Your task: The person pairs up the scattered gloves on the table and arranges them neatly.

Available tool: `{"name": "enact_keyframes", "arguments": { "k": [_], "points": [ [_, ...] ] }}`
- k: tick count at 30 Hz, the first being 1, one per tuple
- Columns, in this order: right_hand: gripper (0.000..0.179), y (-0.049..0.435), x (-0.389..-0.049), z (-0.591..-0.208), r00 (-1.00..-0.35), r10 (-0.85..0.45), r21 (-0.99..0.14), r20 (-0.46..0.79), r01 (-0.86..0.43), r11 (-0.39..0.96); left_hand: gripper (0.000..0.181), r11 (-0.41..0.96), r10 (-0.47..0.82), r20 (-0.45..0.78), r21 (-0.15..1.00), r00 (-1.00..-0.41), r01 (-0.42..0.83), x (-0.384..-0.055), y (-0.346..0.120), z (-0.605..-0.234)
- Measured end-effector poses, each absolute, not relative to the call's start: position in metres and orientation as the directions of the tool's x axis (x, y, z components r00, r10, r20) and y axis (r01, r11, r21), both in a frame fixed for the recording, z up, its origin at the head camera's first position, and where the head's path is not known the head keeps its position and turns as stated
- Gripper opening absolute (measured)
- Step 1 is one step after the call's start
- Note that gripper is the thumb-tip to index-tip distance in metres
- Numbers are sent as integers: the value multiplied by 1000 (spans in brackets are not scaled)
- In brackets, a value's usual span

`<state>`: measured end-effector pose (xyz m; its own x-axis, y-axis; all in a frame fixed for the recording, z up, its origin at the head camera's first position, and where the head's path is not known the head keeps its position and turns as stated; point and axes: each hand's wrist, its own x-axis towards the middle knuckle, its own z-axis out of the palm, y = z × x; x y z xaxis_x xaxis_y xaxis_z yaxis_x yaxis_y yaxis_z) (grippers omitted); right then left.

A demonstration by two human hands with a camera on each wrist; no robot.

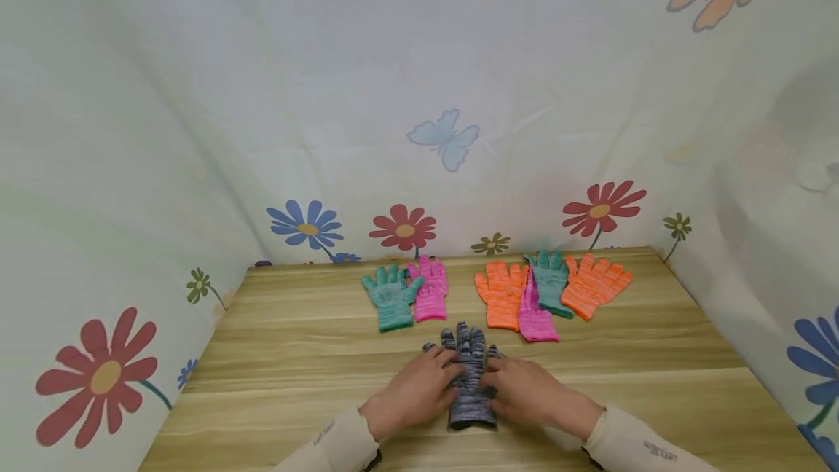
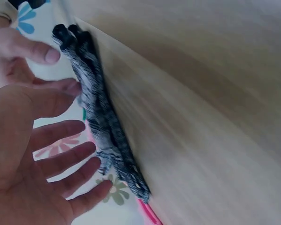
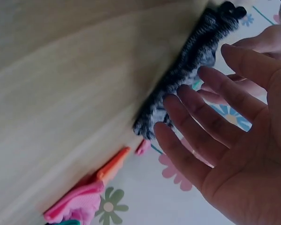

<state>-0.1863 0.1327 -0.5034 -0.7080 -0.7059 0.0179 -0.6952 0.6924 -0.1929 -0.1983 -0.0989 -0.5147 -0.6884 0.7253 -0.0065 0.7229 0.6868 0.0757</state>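
Observation:
A black-and-grey knitted glove (image 1: 470, 384) lies flat near the front of the table, its fingers pointing to the back and its cuff toward me. My left hand (image 1: 424, 388) is over its left side and my right hand (image 1: 524, 390) over its right side. In the left wrist view, the fingers of the left hand (image 2: 41, 154) are spread and nearly straight beside the glove (image 2: 100, 112). The right wrist view has the right hand (image 3: 234, 117) similarly spread, fingertips close to the glove (image 3: 182, 79). Whether the fingertips touch the fabric is hard to tell.
Behind, to the left, a green glove (image 1: 393, 299) overlaps a pink glove (image 1: 430, 290). Further right lie an orange glove (image 1: 502, 293), a pink glove (image 1: 539, 320), a green glove (image 1: 550, 282) and another orange glove (image 1: 593, 284), partly overlapping. Flower-printed cloth (image 1: 367, 166) surrounds the wooden table (image 1: 295, 355).

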Motion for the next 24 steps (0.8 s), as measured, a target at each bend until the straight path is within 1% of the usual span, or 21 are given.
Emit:
{"name": "enact_keyframes", "arguments": {
  "k": [6, 12, 14, 18, 24],
  "points": [
    [21, 141, -190, -496, -753, -657, -201, 43, -650, 733, 33, 650, 757, 25, 63, -652, 757, -196, -91, -515],
    [36, 148, -192, -491, -786, -603, -226, 133, -617, 754, 33, 641, 766, 6, 68, -643, 764, -196, -90, -524],
    [40, 149, -191, -490, -787, -598, -241, 151, -616, 750, 33, 642, 765, 6, 70, -644, 763, -195, -91, -523],
    [43, 148, -190, -489, -772, -613, -227, 166, -635, 739, 33, 647, 761, -1, 64, -649, 760, -194, -96, -522],
    [40, 147, -190, -492, -755, -644, -235, 121, -652, 720, 34, 663, 748, -30, 102, -664, 742, -190, -106, -520]
  ]
}}
